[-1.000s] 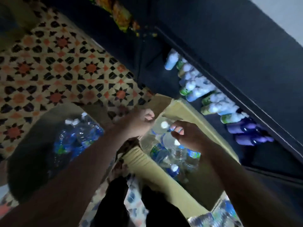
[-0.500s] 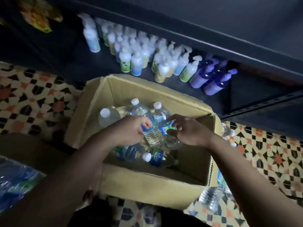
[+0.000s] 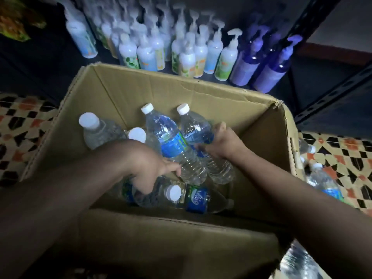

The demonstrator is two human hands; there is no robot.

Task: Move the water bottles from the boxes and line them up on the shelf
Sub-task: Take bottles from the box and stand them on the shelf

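Two clear plastic bottles with white screw caps and blue labels, the left water bottle [image 3: 171,146] and the right water bottle [image 3: 196,129], sit inside the open brown cardboard box [image 3: 181,91]. They touch side by side, with caps tilted toward the far wall. The left hand [image 3: 149,170] wraps its fingers round the lower body of the left water bottle. The right hand [image 3: 223,146] clasps the right water bottle at the label. Each hand takes one bottle, which presumably allows two to be carried per trip. Grasping the body rather than the cap likely gives firmer control of the thin walls. A lying bottle [image 3: 198,198] of the same kind rests near the near wall, just beside the left hand, and spare bottles [image 3: 100,133] lean at the left of the box. Beyond the far wall stands the dark metal shelf [image 3: 330,95], holding white pump dispensers [image 3: 191,57] and, to their right, purple pump dispensers [image 3: 267,73]. Further floor bottles [image 3: 324,182] lie on the patterned tile floor [image 3: 20,127] right of the box. The next step is probably a lift clear of the box walls.
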